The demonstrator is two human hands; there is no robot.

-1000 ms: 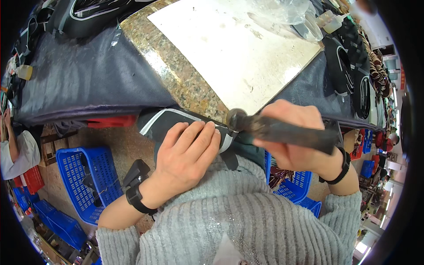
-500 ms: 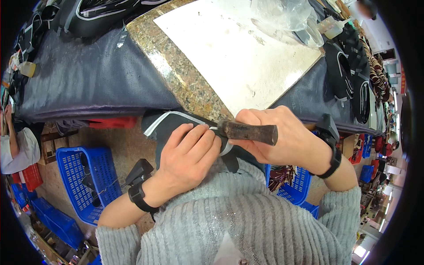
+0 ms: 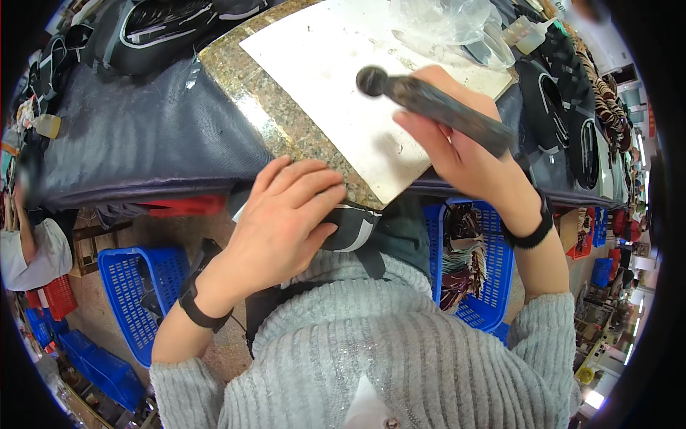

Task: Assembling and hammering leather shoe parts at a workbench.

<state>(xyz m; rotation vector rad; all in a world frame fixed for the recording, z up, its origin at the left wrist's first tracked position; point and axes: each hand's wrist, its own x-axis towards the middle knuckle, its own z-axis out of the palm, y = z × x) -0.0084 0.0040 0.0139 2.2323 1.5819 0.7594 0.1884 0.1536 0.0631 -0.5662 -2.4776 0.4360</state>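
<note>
My right hand is closed round a dark hammer, raised over the white sheet. The hammer's round face points left; my palm hides its handle. At the near edge of the speckled stone slab, my left hand lies with fingers stretched out and palm down. Under and beside it is a black fabric piece with pale grey trim, which hangs at the table edge near my lap. My left hand covers much of this piece.
A clear plastic bag and a squeeze bottle lie at the back right. Black trimmed pieces are stacked back left, others at right. Blue baskets stand below on both sides. Another person's sleeve shows far left.
My right hand has lifted the hammer up and to the right, off the black fabric piece. My left hand has shifted slightly up and left, its fingers now reaching the slab's edge.
</note>
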